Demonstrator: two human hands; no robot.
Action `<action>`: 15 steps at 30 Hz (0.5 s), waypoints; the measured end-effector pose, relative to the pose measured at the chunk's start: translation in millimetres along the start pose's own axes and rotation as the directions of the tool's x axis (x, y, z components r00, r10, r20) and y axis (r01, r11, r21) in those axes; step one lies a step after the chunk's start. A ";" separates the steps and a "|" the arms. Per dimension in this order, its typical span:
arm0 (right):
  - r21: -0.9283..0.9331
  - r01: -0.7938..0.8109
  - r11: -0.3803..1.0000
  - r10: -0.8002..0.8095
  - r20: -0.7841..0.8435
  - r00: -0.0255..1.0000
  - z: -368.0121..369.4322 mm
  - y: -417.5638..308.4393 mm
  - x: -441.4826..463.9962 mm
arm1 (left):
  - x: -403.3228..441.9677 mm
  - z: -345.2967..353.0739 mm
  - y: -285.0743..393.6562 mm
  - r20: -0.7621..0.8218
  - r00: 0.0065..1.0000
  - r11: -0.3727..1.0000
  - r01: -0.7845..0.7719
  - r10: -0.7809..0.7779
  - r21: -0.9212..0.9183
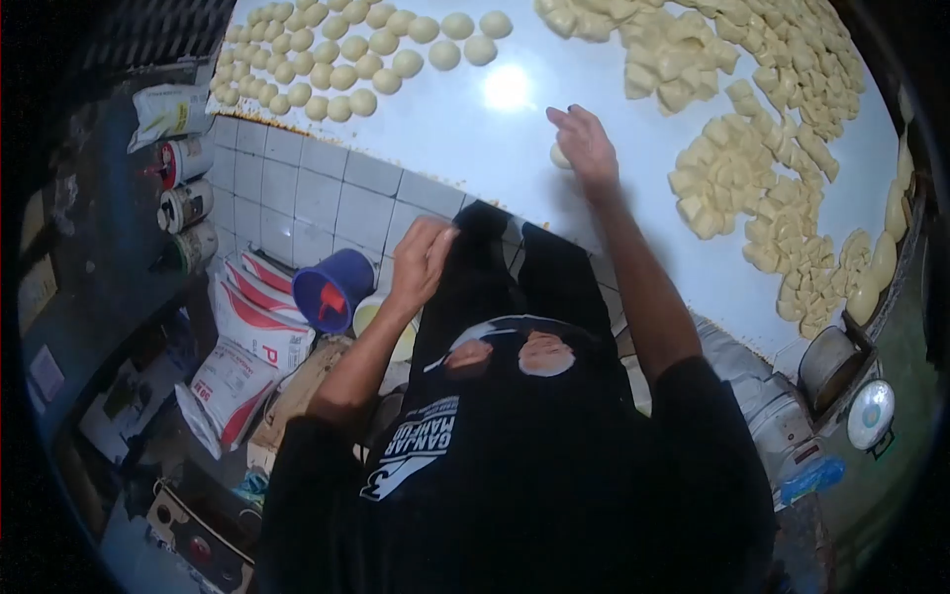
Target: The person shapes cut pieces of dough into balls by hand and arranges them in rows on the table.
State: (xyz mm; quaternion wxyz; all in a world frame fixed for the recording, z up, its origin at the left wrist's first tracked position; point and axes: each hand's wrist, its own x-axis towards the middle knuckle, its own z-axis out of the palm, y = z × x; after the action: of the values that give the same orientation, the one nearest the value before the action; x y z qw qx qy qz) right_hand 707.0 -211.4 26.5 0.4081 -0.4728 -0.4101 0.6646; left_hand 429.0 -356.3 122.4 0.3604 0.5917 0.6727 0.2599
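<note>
My right hand (586, 148) is over the white tabletop (465, 129), its fingers stretched toward the far left. A pale dough ball (559, 155) shows partly from under its left side; the rest is hidden, and I cannot tell how firmly the hand touches it. My left hand (423, 259) hangs in front of the table's near edge, fingers curled in, with nothing visible in them. Rows of round dough balls (343, 77) lie at the table's far left. Heaps of cut dough pieces (722, 173) cover its right side.
A tiled wall (317, 173) drops below the table's edge. At the left stand a blue bucket (334, 287) with a red scoop, red-and-white sacks (247, 371) and several paint-type cans (186, 205). A metal pot (829, 358) and a lid (871, 414) are at the right.
</note>
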 end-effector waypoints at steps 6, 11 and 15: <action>-0.825 0.194 0.531 -0.277 0.048 0.960 -25.9 7.6 -83.9 | 48.2 -15.4 -16.5 -0.014 0.985 0.978 -0.173 0.173 -0.115; -0.888 -0.003 0.459 0.067 0.031 0.997 61.9 -76.1 -0.8 | 88.3 -35.1 -49.0 -0.025 0.986 0.974 -0.166 0.164 -0.154; -0.662 0.396 0.636 -0.316 0.244 0.917 159.9 -72.6 79.3 | 126.6 -67.9 -55.6 -0.208 0.960 0.977 -0.204 0.189 -0.054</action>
State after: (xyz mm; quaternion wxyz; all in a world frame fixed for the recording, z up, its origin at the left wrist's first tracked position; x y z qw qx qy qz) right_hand 546.8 -139.1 105.5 0.2989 -0.4655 -0.7364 0.3894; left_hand 336.4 -235.8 97.9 0.2847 0.6122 0.6335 0.3780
